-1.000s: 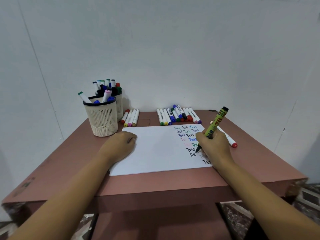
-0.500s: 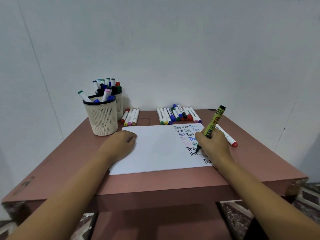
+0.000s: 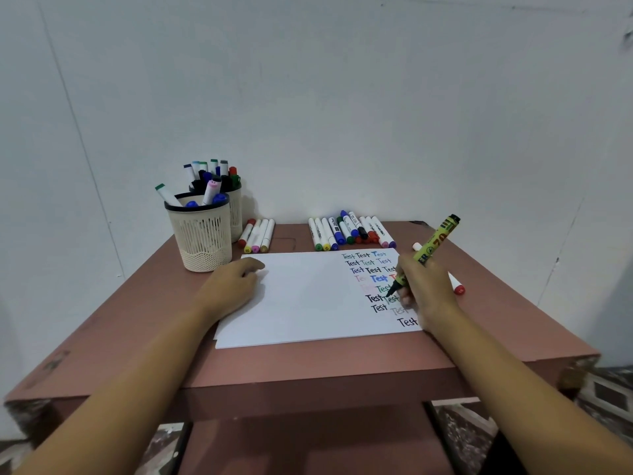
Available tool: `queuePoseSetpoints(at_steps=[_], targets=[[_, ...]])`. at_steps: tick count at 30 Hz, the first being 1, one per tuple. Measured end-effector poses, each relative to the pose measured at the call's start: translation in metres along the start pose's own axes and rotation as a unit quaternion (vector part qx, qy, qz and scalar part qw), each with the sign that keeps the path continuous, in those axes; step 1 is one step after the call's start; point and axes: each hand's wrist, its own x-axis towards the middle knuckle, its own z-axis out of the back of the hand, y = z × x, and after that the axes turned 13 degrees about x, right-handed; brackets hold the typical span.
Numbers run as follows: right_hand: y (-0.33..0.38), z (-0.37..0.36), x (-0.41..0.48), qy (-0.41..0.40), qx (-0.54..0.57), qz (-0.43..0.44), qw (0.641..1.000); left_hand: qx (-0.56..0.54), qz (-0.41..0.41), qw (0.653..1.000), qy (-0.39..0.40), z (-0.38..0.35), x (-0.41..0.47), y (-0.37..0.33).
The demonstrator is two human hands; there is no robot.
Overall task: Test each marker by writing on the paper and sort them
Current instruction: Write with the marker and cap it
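Observation:
A white paper (image 3: 308,299) lies on the brown table, its right part covered with rows of the word "Test" in several colours. My right hand (image 3: 426,293) grips a thick green marker (image 3: 434,244), tilted, with its black tip on the paper among the written words. My left hand (image 3: 231,286) rests on the paper's left part, fingers loosely curled, holding nothing. A row of several markers (image 3: 349,231) lies behind the paper at the back right. A smaller group of markers (image 3: 257,235) lies at the back centre-left.
Two cream mesh cups (image 3: 202,231) with several markers stand at the back left, one behind the other. A white marker with a red cap (image 3: 457,286) lies on the table (image 3: 308,361) behind my right hand. A white wall stands right behind the table.
My right hand has shifted the marker tip a little across the paper as it writes. My left hand has stayed on the paper.

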Motion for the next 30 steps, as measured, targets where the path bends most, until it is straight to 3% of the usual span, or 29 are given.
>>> queuePoseSetpoints(at_steps=[5,10,13,18,23,30], targets=[[0.012,-0.004,0.002,0.019,-0.031,-0.062,0.997,-0.021,-0.014,0.999,-0.03,0.001,-0.001,0.0],[0.022,-0.014,0.008,0.047,-0.079,-0.048,0.995,-0.025,-0.048,0.994,-0.098,0.015,0.004,-0.014],[0.026,-0.03,0.014,0.039,-0.08,-0.007,0.996,-0.029,-0.064,0.994,-0.083,0.021,0.003,-0.033],[0.02,-0.064,0.019,0.041,0.012,-0.005,0.999,-0.093,-0.058,0.994,0.021,0.011,0.013,-0.054],[0.002,-0.083,0.021,0.027,0.098,-0.051,0.993,-0.097,-0.084,0.992,0.012,-0.001,0.016,-0.051],[-0.006,-0.087,0.022,0.091,0.041,-0.019,0.995,-0.196,-0.042,0.979,-0.039,-0.009,0.022,-0.043]])
